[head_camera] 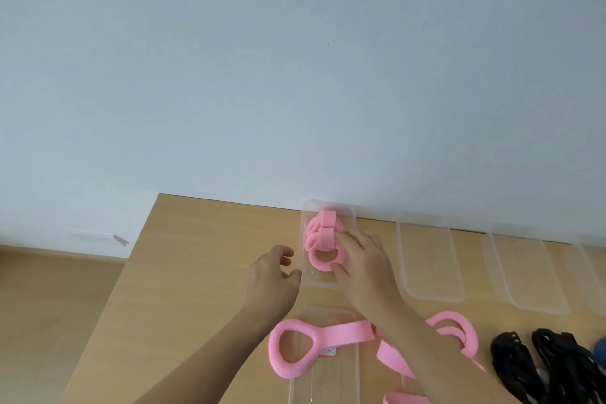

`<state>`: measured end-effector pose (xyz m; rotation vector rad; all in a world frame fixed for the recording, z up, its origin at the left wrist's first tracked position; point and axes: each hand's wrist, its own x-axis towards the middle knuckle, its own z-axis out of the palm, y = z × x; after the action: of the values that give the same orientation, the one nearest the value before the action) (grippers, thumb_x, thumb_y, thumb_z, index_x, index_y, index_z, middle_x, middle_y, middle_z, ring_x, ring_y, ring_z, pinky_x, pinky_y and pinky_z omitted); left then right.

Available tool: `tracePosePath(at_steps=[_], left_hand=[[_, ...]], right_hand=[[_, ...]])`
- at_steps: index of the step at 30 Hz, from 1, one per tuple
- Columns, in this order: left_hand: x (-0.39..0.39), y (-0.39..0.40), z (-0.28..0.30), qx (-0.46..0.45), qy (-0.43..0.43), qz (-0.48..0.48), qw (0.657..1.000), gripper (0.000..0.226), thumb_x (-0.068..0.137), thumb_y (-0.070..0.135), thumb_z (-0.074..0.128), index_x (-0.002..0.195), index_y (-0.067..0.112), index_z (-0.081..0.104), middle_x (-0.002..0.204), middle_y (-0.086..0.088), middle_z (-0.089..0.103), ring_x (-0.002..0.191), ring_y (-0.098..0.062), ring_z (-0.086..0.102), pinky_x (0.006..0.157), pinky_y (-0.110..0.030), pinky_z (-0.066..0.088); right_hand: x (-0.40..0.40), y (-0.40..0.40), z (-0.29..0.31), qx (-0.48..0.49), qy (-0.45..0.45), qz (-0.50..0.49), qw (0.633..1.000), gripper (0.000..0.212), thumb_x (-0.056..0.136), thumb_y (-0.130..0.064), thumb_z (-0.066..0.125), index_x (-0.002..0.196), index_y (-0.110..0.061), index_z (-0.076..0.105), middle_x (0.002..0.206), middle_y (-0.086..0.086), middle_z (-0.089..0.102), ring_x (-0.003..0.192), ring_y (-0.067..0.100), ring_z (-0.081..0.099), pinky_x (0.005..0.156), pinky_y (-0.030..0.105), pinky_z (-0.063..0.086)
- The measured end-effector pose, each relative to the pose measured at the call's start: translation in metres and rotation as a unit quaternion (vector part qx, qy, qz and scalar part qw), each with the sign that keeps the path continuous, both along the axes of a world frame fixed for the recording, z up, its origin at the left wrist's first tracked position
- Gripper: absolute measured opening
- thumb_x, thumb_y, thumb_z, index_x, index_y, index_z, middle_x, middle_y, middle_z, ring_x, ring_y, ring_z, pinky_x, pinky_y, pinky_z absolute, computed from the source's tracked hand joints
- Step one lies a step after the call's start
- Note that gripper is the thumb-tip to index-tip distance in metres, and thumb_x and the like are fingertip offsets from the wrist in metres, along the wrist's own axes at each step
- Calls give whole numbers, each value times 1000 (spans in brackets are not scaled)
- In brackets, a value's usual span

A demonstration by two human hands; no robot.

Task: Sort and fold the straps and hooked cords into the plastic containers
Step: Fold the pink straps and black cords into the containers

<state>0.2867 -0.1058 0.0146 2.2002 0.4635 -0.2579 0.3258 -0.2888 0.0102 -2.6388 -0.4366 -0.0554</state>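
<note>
Right hand (pixel 360 259) presses folded pink strap (pixel 323 239) into far-edge container (pixel 306 272), fingers straight. Left hand (pixel 272 275) loose, empty, just left. Container's long axis runs away from the person.

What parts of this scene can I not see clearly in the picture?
- Head view: the black straps and a blue object are cut off by the frame edges.
- The folded pink strap in the far container is partly covered by the right hand.
- The label under the loose pink strap is too small to read.

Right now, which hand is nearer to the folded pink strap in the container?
Right. The right hand rests on the folded pink strap inside the container; the left hand hovers apart, outside its left wall.
</note>
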Motion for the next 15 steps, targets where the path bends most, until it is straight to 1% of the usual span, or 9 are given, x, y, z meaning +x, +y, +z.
tracePosePath(at_steps=[1,3,4,6,7,9,11,13,15], left_hand=[[-4,2,0,-1,-1,2,1000,34,93,18,66,127,20,61,111,7,63,85,-8,61,76,-23,43],[-13,7,-3,-6,-3,8,1000,31,93,17,67,123,20,63,108,7,65,90,-12,63,76,-23,43],[-19,9,-5,-7,-4,10,1000,29,92,17,67,121,20,64,106,7,66,91,-12,63,76,-23,43],[-30,12,-13,-3,8,3,1000,25,91,17,68,116,21,67,103,7,67,91,-12,62,76,-23,43],[-37,13,-17,1,22,-4,1000,25,91,18,68,115,22,68,104,7,68,92,-12,61,77,-24,43],[-51,14,-24,2,49,-15,999,27,89,18,67,116,24,69,107,7,68,94,-11,60,78,-23,43],[-64,14,-29,-8,61,-18,998,32,88,17,67,119,24,68,110,7,66,95,-11,58,78,-22,42],[-74,14,-31,-12,60,-22,998,33,90,18,68,123,21,67,111,5,65,95,-12,58,80,-22,42],[-81,15,-30,-10,59,-23,998,33,91,21,69,124,21,67,112,5,64,95,-12,58,79,-22,40]], right_hand=[[-9,-1,-1,23,-37,-16,999,39,75,-11,81,113,-15,71,111,-2,69,100,24,58,85,30,52],[-29,-1,-1,72,-109,-31,991,12,81,-18,74,93,-16,74,90,-5,69,82,20,57,72,25,48],[-40,-1,-2,92,-124,-29,988,6,83,-21,70,85,-16,73,83,-6,68,76,19,56,69,25,46],[-59,-1,-10,106,-104,-14,989,8,82,-23,66,80,-17,72,78,-9,67,73,16,55,68,26,45],[-68,-2,-16,89,-73,7,993,9,81,-25,66,81,-19,73,79,-11,68,76,16,56,69,26,46],[-81,0,-25,-6,8,62,998,19,80,-37,64,89,-24,73,87,-14,69,85,18,56,75,29,49],[-88,5,-31,-111,86,97,985,28,83,-45,61,103,-29,71,101,-13,69,99,21,55,85,35,47],[-91,11,-32,-145,133,93,976,29,90,-43,58,115,-30,66,114,-11,65,111,22,50,93,36,40],[-92,16,-29,-136,132,72,979,26,94,-40,57,116,-30,66,115,-9,64,113,21,48,94,34,36]])
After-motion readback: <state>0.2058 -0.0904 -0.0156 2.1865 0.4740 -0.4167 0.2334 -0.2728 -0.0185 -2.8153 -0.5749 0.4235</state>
